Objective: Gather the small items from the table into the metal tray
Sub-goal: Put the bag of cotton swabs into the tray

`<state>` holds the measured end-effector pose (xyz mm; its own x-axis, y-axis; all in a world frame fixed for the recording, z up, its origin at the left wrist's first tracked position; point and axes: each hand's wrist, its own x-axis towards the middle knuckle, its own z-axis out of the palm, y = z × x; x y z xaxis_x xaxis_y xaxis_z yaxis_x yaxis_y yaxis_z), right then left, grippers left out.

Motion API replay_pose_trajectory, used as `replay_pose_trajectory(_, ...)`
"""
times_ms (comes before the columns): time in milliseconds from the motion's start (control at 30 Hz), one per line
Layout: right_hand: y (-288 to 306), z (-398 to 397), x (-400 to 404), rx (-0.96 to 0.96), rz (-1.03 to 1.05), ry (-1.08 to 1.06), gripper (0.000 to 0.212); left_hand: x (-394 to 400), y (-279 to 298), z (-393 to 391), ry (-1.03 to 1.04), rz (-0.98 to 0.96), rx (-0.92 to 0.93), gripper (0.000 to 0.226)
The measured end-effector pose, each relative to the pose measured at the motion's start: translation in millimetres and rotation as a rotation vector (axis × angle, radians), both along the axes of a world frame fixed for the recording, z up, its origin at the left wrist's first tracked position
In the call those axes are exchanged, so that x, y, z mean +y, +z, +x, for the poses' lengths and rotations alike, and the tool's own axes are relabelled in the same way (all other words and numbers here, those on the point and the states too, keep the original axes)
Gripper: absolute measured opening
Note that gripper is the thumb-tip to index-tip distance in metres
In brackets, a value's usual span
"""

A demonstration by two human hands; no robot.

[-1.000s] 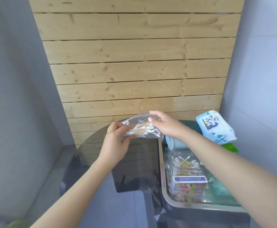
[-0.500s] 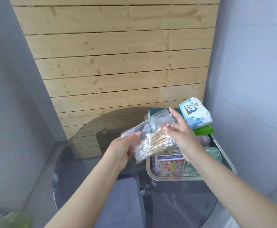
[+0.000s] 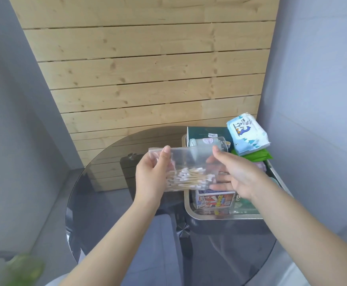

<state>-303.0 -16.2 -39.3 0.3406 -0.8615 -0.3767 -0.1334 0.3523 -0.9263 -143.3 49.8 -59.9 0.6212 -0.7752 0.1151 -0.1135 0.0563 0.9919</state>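
Overhead, cotton-swab bag (image 3: 184, 169) between left hand (image 3: 151, 176); right hand (image 3: 235, 177).

1. Clear plastic bag (image 3: 186, 169) of wooden-stemmed cotton swabs: held flat above the tabletop, overlapping the tray's left edge, swabs heaped along the lower half.
2. Metal tray (image 3: 189, 209): rectangular, shiny rim, on the dark glass tabletop (image 3: 98, 203), crowded with packets and a printed box (image 3: 215, 200).
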Motion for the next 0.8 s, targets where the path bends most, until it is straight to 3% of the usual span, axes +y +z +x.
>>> replay_pose_trajectory(133, 1, -3, 2, -0.285, 0.045, -0.080, 0.026, 3, 1, -13, -0.017, -0.001, 0.062, 0.034)
replay_pose_trajectory(333, -1, -15, 9, -0.316, -0.194, -0.098, 0.027, 12, 6, -11, -0.211, 0.175, 0.369, 0.032)
replay_pose_trajectory(467, -2, -31, 11, -0.290, -0.271, -0.116, 0.021, 14, 10, -18, -0.314, 0.105, 0.509, 0.028)
replay_pose_trajectory(667, -9, -82, 1, -0.007, -0.277, 0.023, 0.025, 3, 1, -55, -0.314, 0.090, 0.392, 0.024)
replay_pose_trajectory(800, -20, -116, -3, 0.052, -0.291, 0.064, 0.025, -5, -12, -77, -0.398, 0.171, 0.138, 0.018)
